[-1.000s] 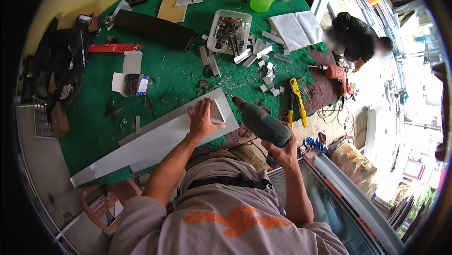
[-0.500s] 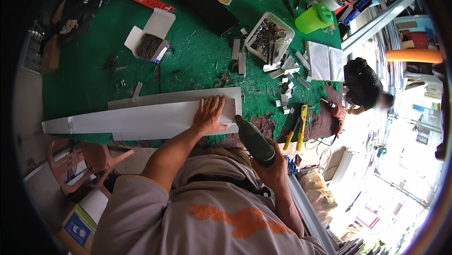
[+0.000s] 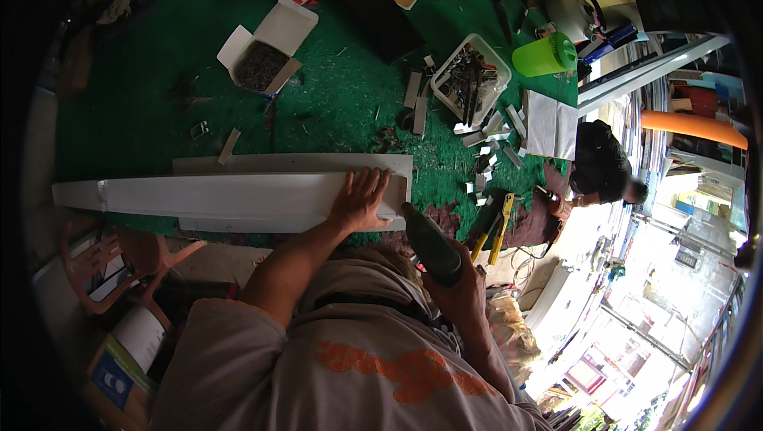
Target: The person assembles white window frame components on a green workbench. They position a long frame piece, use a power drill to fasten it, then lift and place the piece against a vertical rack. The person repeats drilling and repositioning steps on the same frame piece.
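Note:
My left hand (image 3: 364,202) lies flat with its fingers stretched across the right end of a long white metal profile (image 3: 214,196). Under that profile is a wider pale flat sheet (image 3: 278,162), its edges showing on both sides. My right hand (image 3: 461,292) is wrapped round the grip of a dark green power drill (image 3: 433,246). The drill's nose points away from me, close to the profile's right end. Whether its tip touches the metal I cannot tell.
The green worktable (image 3: 334,97) holds an open box of small fasteners (image 3: 261,65), a white tray of hardware (image 3: 477,85), metal offcuts and a yellow-handled tool (image 3: 501,228). A person in dark clothes (image 3: 600,165) is at the right, one hand near a reddish power tool (image 3: 552,200).
The whole view has shifted and turned slightly. My left hand keeps its place on the profile, and the drill stays in my right hand near the profile's end.

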{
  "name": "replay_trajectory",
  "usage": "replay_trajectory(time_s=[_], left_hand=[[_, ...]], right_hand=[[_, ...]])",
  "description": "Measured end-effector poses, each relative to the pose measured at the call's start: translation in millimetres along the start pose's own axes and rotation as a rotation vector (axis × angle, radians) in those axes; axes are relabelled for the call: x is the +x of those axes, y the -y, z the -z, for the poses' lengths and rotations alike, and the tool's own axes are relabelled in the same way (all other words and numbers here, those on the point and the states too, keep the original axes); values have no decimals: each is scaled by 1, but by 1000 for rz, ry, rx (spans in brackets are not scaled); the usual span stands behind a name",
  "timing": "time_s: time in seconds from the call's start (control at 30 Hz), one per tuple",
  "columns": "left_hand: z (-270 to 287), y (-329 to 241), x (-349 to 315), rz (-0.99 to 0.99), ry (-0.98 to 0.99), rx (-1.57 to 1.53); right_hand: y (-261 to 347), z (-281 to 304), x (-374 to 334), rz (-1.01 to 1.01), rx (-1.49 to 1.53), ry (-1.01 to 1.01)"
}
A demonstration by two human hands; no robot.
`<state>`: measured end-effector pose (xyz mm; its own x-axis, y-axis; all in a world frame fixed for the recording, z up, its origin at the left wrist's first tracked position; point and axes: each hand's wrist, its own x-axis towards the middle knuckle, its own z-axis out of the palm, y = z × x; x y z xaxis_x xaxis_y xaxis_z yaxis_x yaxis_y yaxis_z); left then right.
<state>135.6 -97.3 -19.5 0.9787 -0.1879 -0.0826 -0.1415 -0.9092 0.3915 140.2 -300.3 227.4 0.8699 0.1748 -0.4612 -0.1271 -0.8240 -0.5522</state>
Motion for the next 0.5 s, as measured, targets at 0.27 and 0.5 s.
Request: replay_trajectory(time_s=[0.27,0.5], left_hand=[[-1,1,-1,-7,-52,-44],[-3,2,0,9,-2,-43]], right_hand=[[24,-1,8,-29,-144,73],[51,-9,21,-85,-372,165]])
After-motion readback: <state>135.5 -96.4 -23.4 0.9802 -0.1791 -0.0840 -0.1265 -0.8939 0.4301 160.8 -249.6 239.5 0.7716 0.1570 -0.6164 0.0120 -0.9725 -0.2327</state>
